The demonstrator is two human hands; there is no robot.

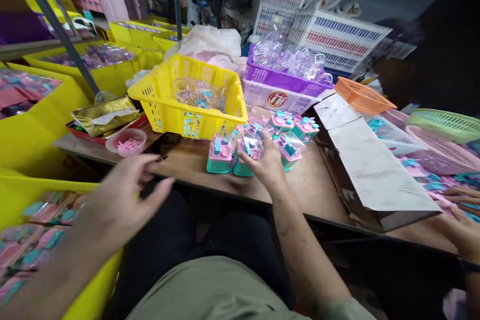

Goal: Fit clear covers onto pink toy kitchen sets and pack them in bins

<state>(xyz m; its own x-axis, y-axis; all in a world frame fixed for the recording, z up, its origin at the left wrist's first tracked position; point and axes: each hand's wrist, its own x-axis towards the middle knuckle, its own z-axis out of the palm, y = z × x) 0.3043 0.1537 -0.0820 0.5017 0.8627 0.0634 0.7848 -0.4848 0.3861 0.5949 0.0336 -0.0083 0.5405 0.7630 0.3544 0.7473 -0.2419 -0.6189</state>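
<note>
My right hand [264, 160] reaches over the wooden table [195, 162] and rests its curled fingers on a pink and teal toy box [249, 152], one of several toy boxes [288, 132] grouped there. My left hand [129, 192] hovers near the table's front edge, blurred by motion, fingers loosely apart with nothing seen in them. A yellow basket [187, 95] holding clear plastic pieces stands just behind the toys.
A pink bowl [126, 141] of small pink bits sits left. Yellow bins [45, 220] of packed toys line the left side. A purple basket [285, 77] of clear parts, an open cardboard box [371, 170], coloured baskets [446, 125] and another person's hands [463, 210] are right.
</note>
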